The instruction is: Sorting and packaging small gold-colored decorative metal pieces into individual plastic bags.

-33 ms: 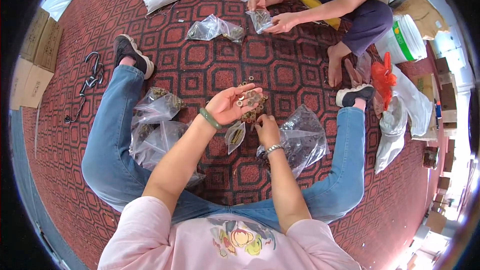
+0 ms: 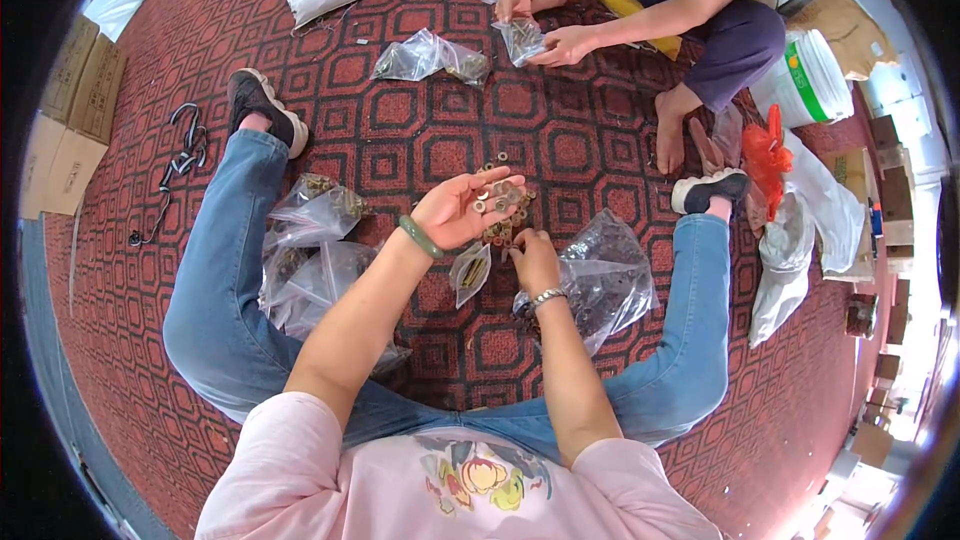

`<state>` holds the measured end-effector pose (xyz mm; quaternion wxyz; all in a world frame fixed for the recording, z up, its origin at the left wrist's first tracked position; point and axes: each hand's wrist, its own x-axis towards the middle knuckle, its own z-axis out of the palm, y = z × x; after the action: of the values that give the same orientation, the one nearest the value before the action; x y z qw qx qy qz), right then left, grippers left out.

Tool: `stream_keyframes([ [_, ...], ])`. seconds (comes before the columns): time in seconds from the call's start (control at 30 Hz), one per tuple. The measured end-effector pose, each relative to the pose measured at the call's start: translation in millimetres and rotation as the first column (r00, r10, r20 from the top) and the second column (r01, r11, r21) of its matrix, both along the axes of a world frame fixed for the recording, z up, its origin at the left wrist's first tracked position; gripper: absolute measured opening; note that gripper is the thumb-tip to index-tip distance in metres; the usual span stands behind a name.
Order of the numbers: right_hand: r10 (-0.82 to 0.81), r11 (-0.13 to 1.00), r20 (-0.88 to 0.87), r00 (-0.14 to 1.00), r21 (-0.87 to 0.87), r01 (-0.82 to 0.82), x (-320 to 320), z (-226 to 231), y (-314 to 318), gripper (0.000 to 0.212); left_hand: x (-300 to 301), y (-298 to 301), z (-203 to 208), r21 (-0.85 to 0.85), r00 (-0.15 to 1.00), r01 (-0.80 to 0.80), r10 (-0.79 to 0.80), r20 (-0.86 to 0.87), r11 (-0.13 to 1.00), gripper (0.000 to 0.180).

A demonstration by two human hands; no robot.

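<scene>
Small brass-coloured metal washers (image 2: 497,198) are cupped in the open left hand (image 2: 462,208), mid-carpet. More are pinched from the floor pile (image 2: 500,232) by the right hand (image 2: 533,258). Small clear bag (image 2: 470,270) partly filled; filled clear bags (image 2: 315,215) lie left; much left.

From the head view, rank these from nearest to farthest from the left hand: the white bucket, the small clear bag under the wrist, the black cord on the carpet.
Measured from the left hand:
1. Small clear bag, just below the wrist.
2. Black cord, far out to the person's left on the carpet.
3. White bucket, upper right beside the other person.
</scene>
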<state>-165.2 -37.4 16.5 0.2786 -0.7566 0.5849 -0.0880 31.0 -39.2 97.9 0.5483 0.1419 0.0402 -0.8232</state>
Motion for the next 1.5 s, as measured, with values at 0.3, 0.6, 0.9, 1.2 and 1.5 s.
stream_keyframes([
  [0.3, -0.217, 0.976, 0.426, 0.878, 0.107, 0.190, 6, 46, -28, 0.010, 4, -1, -2, 0.003, 1.000, -0.007, 0.007, -0.010, 1.000, 0.041],
  [0.6, -0.185, 0.983, 0.672, 0.717, 0.114, 0.146, 34, 127, -11, 0.011, -7, 0, -8, -0.036, 0.997, 0.034, -0.036, -0.073, 0.999, 0.028],
  [0.9, -0.035, 0.998, 0.635, 0.772, -0.013, 0.055, 50, 134, 1, 0.013, -17, 1, -5, 0.030, 0.983, -0.154, 0.157, -0.093, 0.988, 0.030],
  [1.2, 0.046, 0.999, 0.634, 0.772, -0.041, -0.026, 59, 117, 5, 0.015, -15, -1, -7, -0.059, 0.948, -0.265, 0.248, -0.199, 0.963, 0.040],
  [1.5, -0.609, 0.769, 0.792, 0.051, 0.604, -0.207, 36, 132, -11, 0.024, -13, 2, 1, -0.103, 0.953, -0.221, 0.193, -0.232, 0.970, 0.044],
])
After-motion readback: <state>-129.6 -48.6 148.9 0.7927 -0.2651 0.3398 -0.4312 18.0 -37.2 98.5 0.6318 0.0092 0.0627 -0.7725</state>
